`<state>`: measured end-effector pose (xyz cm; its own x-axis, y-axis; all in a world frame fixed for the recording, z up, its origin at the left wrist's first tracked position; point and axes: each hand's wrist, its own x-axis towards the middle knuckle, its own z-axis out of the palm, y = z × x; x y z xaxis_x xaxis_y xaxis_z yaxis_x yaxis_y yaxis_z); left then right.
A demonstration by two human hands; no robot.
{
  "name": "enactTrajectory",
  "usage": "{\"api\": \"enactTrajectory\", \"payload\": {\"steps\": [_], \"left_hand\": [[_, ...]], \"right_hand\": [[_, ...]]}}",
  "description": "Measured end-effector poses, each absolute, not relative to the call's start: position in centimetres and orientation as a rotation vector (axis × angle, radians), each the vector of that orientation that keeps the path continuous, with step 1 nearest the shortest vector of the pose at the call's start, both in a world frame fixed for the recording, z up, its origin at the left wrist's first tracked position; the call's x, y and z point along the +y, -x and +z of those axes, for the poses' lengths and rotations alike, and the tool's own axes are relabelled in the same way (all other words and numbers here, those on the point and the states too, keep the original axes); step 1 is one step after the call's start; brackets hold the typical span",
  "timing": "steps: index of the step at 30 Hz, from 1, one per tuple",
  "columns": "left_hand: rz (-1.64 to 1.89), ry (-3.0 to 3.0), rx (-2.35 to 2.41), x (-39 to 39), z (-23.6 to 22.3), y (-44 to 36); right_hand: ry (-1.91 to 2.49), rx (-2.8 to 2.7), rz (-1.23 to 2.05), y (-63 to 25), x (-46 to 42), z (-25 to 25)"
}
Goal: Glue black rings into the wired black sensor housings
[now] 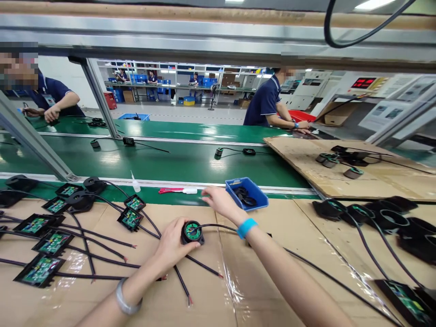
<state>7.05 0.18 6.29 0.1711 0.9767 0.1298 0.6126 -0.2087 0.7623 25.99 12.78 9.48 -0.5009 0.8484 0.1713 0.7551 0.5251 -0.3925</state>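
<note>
My left hand (172, 240) is closed around the side of a round black housing (200, 240) on the cardboard. A green circuit board (193, 230) with small wires shows inside its open top, and a black cable (218, 225) runs from it to the right, under my right forearm. My right hand (220, 200) is raised beyond the housing, fingers apart and pointing left, with nothing visible in them. Close to its fingertips lies a slim red-and-white item (170, 190). Just right of this hand sits a blue bin (260, 200) holding black plastic parts (245, 196).
Open black boxes with green boards (39, 270) and cables crowd the left. More black housings (391, 220) lie at right, below a raised cardboard sheet (296, 159). A small dropper bottle (135, 184) stands near the green conveyor (184, 159). Co-workers are across it.
</note>
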Motion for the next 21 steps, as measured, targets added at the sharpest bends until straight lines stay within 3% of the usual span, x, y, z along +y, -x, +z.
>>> {"api": "enactTrajectory", "payload": {"steps": [6, 21], "left_hand": [[0.851, -1.925, 1.508, 0.3, 6.0, -7.0], [0.854, -1.938, 1.502, 0.3, 5.6, -7.2]], "right_hand": [[1.371, -2.584, 0.342, -19.8, 17.7, 7.4], [1.583, -2.296, 0.377, -24.0, 18.1, 4.8]]}}
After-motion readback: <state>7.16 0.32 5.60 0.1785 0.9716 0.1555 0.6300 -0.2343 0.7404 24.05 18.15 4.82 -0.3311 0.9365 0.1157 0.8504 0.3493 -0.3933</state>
